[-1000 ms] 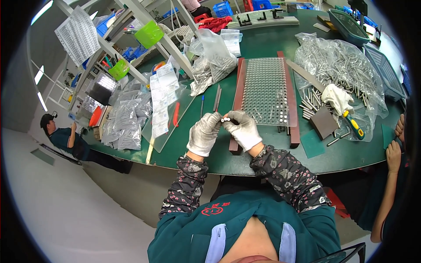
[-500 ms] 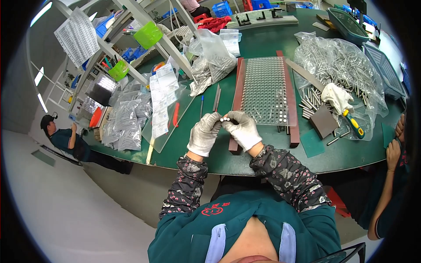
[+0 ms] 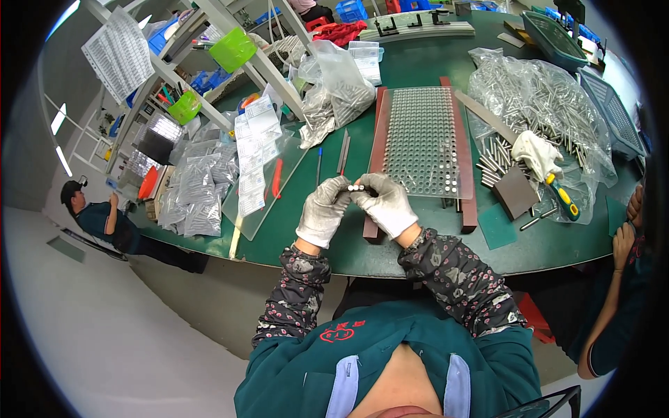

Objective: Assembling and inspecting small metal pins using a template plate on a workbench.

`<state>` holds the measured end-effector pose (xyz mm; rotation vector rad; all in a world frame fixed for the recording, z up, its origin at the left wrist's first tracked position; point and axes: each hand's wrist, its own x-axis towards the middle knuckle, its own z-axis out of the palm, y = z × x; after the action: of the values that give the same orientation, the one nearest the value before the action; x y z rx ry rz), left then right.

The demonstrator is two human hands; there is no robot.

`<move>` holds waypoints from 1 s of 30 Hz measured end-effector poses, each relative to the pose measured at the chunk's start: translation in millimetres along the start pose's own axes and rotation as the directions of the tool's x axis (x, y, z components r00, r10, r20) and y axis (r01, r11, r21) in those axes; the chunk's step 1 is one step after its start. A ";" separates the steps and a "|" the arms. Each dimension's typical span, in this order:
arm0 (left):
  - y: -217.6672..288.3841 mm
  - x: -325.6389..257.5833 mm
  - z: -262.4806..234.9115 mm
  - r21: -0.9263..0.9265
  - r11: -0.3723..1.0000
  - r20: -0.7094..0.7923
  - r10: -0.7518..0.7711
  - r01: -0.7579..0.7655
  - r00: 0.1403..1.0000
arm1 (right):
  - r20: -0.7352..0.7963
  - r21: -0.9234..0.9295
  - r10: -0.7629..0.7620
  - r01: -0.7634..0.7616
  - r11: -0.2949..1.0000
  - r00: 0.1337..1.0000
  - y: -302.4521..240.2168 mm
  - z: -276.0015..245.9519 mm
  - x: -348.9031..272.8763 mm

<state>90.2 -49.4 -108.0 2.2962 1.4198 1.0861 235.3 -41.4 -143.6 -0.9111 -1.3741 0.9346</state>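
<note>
My left hand (image 3: 323,212) and my right hand (image 3: 387,205), both in white gloves, meet in front of me with fingers closed. Between their fingertips are a few short metal pins (image 3: 356,187), their bright round ends turned toward me. Just beyond my right hand lies a clear perforated plate (image 3: 411,125) with rows of round holes, resting across two reddish-brown rails (image 3: 467,217). Bright pin ends (image 3: 447,185) show in some holes at its near right corner. Below that corner, a few dark rods stick out beneath the plate.
Right of the plate are loose metal pins (image 3: 496,159), a large plastic bag (image 3: 533,90) of pins, a white cloth (image 3: 536,155), a brown block (image 3: 516,193) and a yellow-handled screwdriver (image 3: 563,200). Bagged parts (image 3: 198,181) and papers (image 3: 252,153) lie left. A co-worker's arm (image 3: 613,292) is at right.
The view has shifted slightly. Both hands stay together at the pins, with only slight finger movement visible.
</note>
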 end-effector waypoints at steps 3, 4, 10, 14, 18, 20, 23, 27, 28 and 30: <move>-7.6 -3.4 -2.0 -0.072 0.997 0.035 -0.010 0.012 0.999 | 0.053 -0.071 -0.027 0.031 0.997 0.998 -10.0 -3.1 -0.7; -6.9 -3.6 -2.3 -0.074 0.997 0.037 -0.011 0.014 0.999 | 0.089 -0.131 -0.030 0.042 0.991 0.996 -13.0 -5.4 -1.0; 6.3 1.7 -2.3 -0.354 0.894 0.095 -0.258 0.275 0.962 | 0.057 0.187 0.110 -0.119 0.975 0.992 -3.8 -1.6 2.1; -10.6 4.8 -6.0 -0.899 -0.058 0.414 -0.432 0.433 0.802 | 0.095 0.248 0.228 -0.245 0.937 0.969 -9.5 -6.4 5.5; -6.1 9.8 -0.9 -0.870 -0.409 0.476 -0.550 0.275 0.686 | 0.100 0.217 0.201 -0.219 0.951 0.974 -3.6 -4.4 5.3; -0.8 6.2 1.0 -0.901 -0.272 0.433 -0.628 0.339 0.646 | 0.115 0.195 0.187 -0.207 0.959 0.976 -4.2 -4.4 4.7; 17.2 3.4 4.0 -0.855 0.010 0.442 -0.509 0.519 0.738 | 0.119 0.252 0.112 -0.139 0.958 0.987 -4.6 -3.4 1.7; 19.9 -5.3 2.3 -0.752 0.203 0.568 -0.282 0.627 0.773 | 0.103 0.209 0.136 -0.155 0.966 0.985 -11.0 -2.7 -3.0; 26.0 -2.8 1.8 -0.753 0.204 0.568 -0.276 0.625 0.775 | 0.093 0.181 0.117 -0.132 0.975 0.989 -9.6 -3.5 -2.2; 41.6 -0.9 -0.1 -0.707 0.195 0.559 -0.434 0.679 0.707 | 0.081 0.149 0.095 -0.106 0.983 0.992 -4.8 -4.6 -0.3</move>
<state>118.0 -71.1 -85.8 0.9092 1.0063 0.8956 239.9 -43.4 -139.3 -0.8428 -1.3076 1.1445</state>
